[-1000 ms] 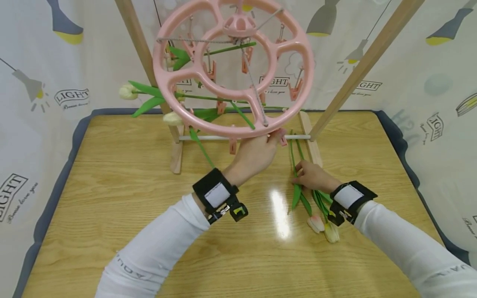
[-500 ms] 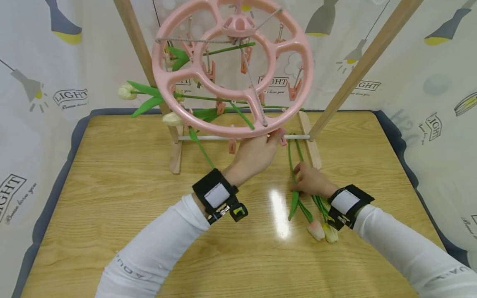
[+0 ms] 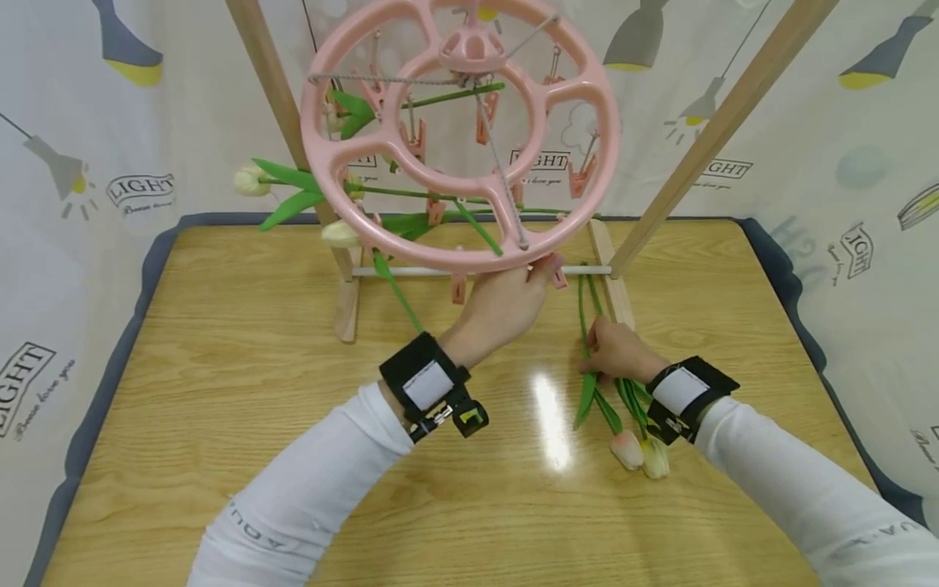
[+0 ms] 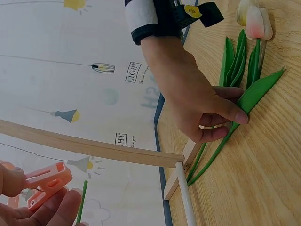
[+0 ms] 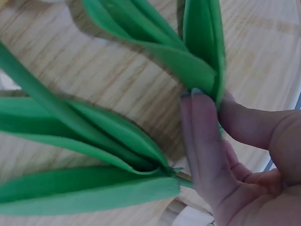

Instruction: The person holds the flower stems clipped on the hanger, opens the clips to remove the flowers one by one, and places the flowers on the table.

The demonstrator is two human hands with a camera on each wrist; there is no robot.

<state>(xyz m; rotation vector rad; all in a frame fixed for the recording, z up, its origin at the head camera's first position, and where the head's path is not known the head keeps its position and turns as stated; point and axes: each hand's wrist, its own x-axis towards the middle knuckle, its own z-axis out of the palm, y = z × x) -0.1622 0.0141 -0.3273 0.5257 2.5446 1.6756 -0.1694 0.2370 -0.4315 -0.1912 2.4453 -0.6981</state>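
My left hand [image 3: 506,302] is raised under the near rim of a round pink clip hanger [image 3: 469,259]. In the left wrist view its thumb and fingers pinch a pink clothespin [image 4: 49,181]. My right hand [image 3: 619,350] is low over the table at the right, thumb and fingers pinching a tulip near the base of its leaves [image 5: 202,70]. That tulip's pink-white bud [image 3: 627,450] points toward me, and its stem runs away toward the hanger's stand. Beside it lies another tulip with a pale yellow-white bud [image 3: 655,458], partly covered by the right hand and wrist.
Several tulips hang sideways from the hanger's left half, one white bud [image 3: 252,181] sticking out past the wooden post [image 3: 275,81]. Other pink clothespins [image 3: 579,178] dangle around the ring. A white crossbar [image 3: 411,271] joins the stand's wooden feet [image 3: 347,314] on the table.
My right hand dips slightly left, then shifts back right, swinging the tulip's stem and leaves along with it. The left hand stays at the clothespin under the rim.
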